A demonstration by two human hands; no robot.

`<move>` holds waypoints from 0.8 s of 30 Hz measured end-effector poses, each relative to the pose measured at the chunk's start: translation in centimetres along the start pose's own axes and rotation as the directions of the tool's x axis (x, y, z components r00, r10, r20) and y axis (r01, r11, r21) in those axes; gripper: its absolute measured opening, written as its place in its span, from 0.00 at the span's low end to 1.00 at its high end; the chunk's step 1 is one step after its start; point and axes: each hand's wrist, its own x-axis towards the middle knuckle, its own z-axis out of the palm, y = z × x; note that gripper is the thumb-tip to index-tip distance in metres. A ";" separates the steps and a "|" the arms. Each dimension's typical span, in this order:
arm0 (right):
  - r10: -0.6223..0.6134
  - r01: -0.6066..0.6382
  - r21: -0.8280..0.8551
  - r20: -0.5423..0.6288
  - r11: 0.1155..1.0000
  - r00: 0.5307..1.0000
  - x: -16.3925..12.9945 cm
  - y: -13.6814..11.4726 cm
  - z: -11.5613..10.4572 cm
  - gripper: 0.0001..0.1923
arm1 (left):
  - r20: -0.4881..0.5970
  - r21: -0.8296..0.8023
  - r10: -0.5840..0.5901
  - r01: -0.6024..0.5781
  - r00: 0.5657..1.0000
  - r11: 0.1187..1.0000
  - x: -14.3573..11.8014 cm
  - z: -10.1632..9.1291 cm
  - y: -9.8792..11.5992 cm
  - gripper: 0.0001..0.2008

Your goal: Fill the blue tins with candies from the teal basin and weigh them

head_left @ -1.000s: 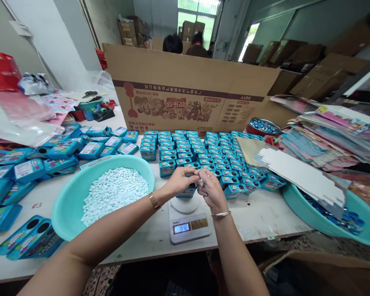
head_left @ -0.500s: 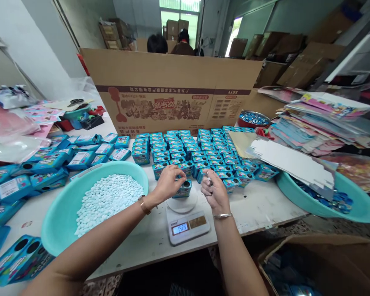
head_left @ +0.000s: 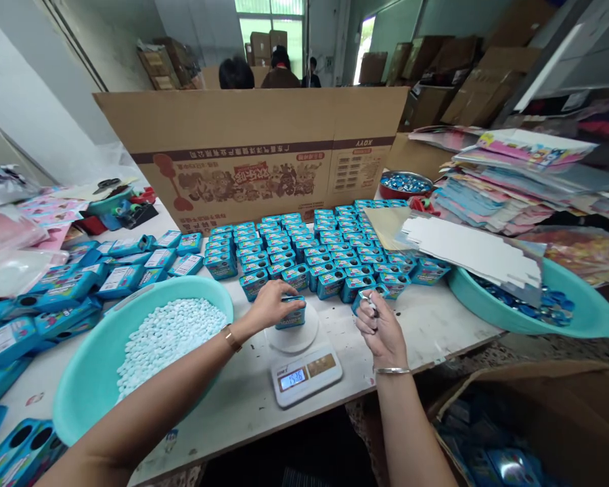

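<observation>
On the round pan of a white digital scale (head_left: 307, 375) stands a small blue tin (head_left: 291, 316) with printed sides. My left hand (head_left: 271, 310) reaches over it from the left, its thumb and fingers closed around the tin's upper part, which they partly hide. To the right of the scale, my right hand (head_left: 383, 331) is raised in a closed fist; something small and pale shows between the fingers, but I cannot make it out clearly. At left, a turquoise basin (head_left: 74, 375) holds many pale tablets (head_left: 167, 338).
Stacked blue tins (head_left: 329, 253) stand behind the scale, before an upright cardboard sheet (head_left: 254, 122). More tins (head_left: 122, 281) lie at left. A second basin (head_left: 596, 314) with blue-and-silver pieces, under white card sheets (head_left: 471, 250), is at right. An open carton (head_left: 553, 399) sits below the table edge.
My left hand has gone from a pinch above the tin's opening to a grip around its top. My right fist has shifted right, away from the scale, whose reading has changed. The view has turned slightly.
</observation>
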 end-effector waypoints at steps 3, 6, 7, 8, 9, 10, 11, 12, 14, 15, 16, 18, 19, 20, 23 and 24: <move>-0.003 0.003 0.025 -0.013 1.000 1.000 -0.2 -1.0 -1.5 0.20 | 0.033 0.081 0.023 -0.026 0.999 0.996 -0.1 0.1 0.8 0.16; -0.032 0.034 0.061 -0.036 0.998 0.999 -0.6 -2.6 -3.9 0.19 | 0.093 0.240 0.069 -0.089 0.993 0.967 -0.8 -0.1 1.7 0.17; -0.042 0.046 0.076 -0.047 0.996 0.998 -0.8 -3.1 -4.6 0.18 | 0.114 0.299 0.088 -0.118 0.990 0.947 -0.9 -0.1 2.1 0.17; -0.052 0.056 0.091 -0.053 0.994 0.997 -0.9 -3.5 -5.3 0.18 | 0.134 0.346 0.113 -0.153 0.985 0.926 -0.9 0.0 2.7 0.16; -0.060 0.065 0.105 -0.053 0.992 0.997 -1.0 -3.7 -5.9 0.17 | 0.150 0.376 0.141 -0.189 0.979 0.907 -0.7 0.3 3.4 0.14; -0.067 0.072 0.115 -0.047 0.991 0.997 -1.1 -3.9 -6.3 0.16 | 0.158 0.394 0.170 -0.220 0.973 0.892 -0.4 0.7 4.3 0.13; -0.071 0.075 0.122 -0.038 0.990 0.997 -1.2 -3.9 -6.5 0.16 | 0.157 0.405 0.198 -0.246 0.968 0.881 0.2 1.2 5.2 0.13; -0.073 0.076 0.125 -0.029 0.989 0.997 -1.3 -4.0 -6.6 0.15 | 0.148 0.413 0.222 -0.264 0.964 0.872 0.9 1.8 6.1 0.14; -0.077 0.079 0.123 -0.020 0.989 0.997 -1.5 -4.0 -6.5 0.14 | 0.115 0.433 0.248 -0.273 0.962 0.859 2.7 3.4 7.7 0.14; -0.082 0.083 0.116 -0.019 0.990 0.996 -1.7 -4.1 -6.4 0.14 | 0.099 0.443 0.249 -0.267 0.963 0.856 3.6 4.2 8.4 0.13; -0.088 0.089 0.105 -0.020 0.990 0.996 -1.8 -4.2 -6.3 0.15 | 0.083 0.449 0.248 -0.258 0.965 0.856 4.5 5.0 8.9 0.12; -0.098 0.101 0.068 -0.034 0.993 0.995 -2.3 -4.6 -6.1 0.16 | 0.054 0.438 0.259 -0.256 0.964 0.862 6.1 6.5 9.5 0.12; -0.102 0.104 0.047 -0.049 0.993 0.994 -2.5 -4.8 -6.1 0.17 | 0.034 0.418 0.271 -0.260 0.962 0.870 6.7 7.0 9.7 0.15; -0.102 0.104 0.022 -0.068 0.994 0.992 -2.8 -5.1 -6.2 0.17 | 0.006 0.390 0.278 -0.259 0.960 0.884 7.0 7.3 9.7 0.21; -0.071 0.062 -0.087 -0.100 0.994 0.992 -3.2 -5.5 -6.7 0.17 | -0.115 0.276 0.242 -0.203 0.963 0.939 5.8 6.6 9.3 0.49; -0.035 0.022 -0.145 -0.090 0.989 0.995 -3.0 -5.5 -6.9 0.17 | -0.155 0.236 0.226 -0.186 0.962 0.954 4.6 5.7 9.0 0.56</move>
